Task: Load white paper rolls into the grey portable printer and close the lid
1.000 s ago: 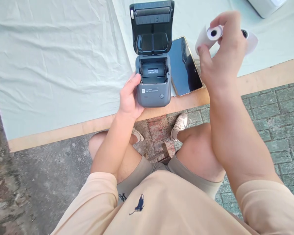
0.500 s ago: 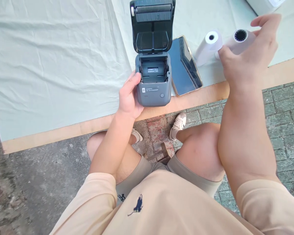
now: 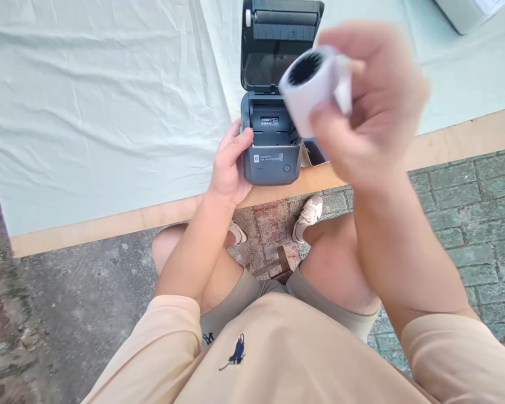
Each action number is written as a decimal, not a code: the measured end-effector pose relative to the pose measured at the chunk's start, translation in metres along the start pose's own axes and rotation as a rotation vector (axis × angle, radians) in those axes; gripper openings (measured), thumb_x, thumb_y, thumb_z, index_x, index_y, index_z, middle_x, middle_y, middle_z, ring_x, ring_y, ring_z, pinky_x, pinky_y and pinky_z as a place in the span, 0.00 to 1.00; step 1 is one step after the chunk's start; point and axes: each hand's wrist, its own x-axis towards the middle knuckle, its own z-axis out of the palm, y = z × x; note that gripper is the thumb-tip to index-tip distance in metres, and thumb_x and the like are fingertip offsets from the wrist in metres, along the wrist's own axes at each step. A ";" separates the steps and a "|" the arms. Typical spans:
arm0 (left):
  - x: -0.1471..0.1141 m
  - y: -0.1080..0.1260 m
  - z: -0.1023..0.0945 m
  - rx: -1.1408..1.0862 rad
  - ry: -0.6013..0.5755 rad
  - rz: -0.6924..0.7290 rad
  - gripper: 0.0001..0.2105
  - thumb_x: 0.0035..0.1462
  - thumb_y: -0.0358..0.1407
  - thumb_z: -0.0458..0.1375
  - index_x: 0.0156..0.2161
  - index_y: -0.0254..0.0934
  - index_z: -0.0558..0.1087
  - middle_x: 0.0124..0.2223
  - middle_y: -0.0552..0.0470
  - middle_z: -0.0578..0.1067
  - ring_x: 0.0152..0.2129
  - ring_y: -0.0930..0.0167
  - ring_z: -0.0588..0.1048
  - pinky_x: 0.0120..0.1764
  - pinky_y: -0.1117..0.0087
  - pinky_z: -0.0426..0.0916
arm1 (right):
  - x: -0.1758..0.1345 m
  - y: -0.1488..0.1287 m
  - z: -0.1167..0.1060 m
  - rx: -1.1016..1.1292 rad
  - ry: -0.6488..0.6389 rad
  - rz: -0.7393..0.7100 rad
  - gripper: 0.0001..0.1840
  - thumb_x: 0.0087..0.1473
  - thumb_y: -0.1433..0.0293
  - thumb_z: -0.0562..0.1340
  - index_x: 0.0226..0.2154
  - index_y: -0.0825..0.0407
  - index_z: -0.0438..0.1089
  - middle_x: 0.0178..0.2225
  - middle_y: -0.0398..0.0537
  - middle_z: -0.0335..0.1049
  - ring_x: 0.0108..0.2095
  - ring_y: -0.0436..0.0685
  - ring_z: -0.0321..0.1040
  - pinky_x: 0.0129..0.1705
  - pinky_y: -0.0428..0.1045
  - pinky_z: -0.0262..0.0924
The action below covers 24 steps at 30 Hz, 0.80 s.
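Observation:
A dark grey label printer [image 3: 273,168] stands near the table's front edge with its lid [image 3: 263,64] raised and its paper bay showing. My left hand [image 3: 231,163] is closed around the printer's left side, the thumb on the bay's rim. In my right hand [image 3: 374,101], blurred by motion, a white paper roll [image 3: 305,101] with a black toothed core is gripped, a loose end of paper sticking out. The roll hovers tilted over the right side of the printer, covering part of its lid and bay.
A phone [image 3: 315,152] lies right of the printer, mostly covered by my right hand and the roll. At the far right back stands a white and grey box-like object [image 3: 463,14]. A pale cloth [image 3: 109,112] covers the table, whose wooden edge [image 3: 109,227] runs along the front.
My right hand has picked up the black-cored roll and brought it left to the printer. The other white roll is now out of sight. The printer appears slightly further right in view.

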 end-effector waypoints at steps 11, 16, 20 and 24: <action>-0.002 -0.005 0.002 -0.039 -0.089 0.031 0.08 0.65 0.34 0.57 0.48 0.39 0.72 0.49 0.51 0.80 0.70 0.59 0.66 0.67 0.56 0.70 | 0.005 -0.018 0.006 -0.571 -0.231 0.046 0.20 0.45 0.75 0.60 0.43 0.46 0.64 0.43 0.45 0.77 0.44 0.64 0.76 0.53 0.62 0.57; -0.001 -0.005 0.001 -0.014 -0.086 0.022 0.06 0.65 0.34 0.58 0.47 0.40 0.73 0.46 0.52 0.81 0.69 0.60 0.67 0.68 0.58 0.70 | 0.006 -0.024 -0.002 -0.665 -0.264 0.038 0.18 0.48 0.74 0.60 0.42 0.43 0.66 0.37 0.45 0.76 0.43 0.65 0.74 0.52 0.64 0.57; -0.002 -0.005 0.002 -0.011 -0.073 0.000 0.06 0.65 0.33 0.58 0.46 0.40 0.72 0.49 0.51 0.79 0.69 0.58 0.67 0.68 0.56 0.70 | 0.004 -0.023 -0.002 -0.751 -0.276 0.039 0.17 0.52 0.74 0.58 0.44 0.42 0.69 0.34 0.45 0.75 0.41 0.65 0.74 0.52 0.65 0.57; -0.002 -0.005 0.003 -0.029 -0.056 -0.019 0.07 0.64 0.33 0.59 0.46 0.38 0.72 0.52 0.50 0.77 0.70 0.55 0.65 0.67 0.53 0.69 | 0.002 -0.015 0.004 -0.714 -0.317 0.028 0.18 0.53 0.76 0.58 0.43 0.43 0.74 0.37 0.46 0.79 0.43 0.65 0.75 0.51 0.64 0.58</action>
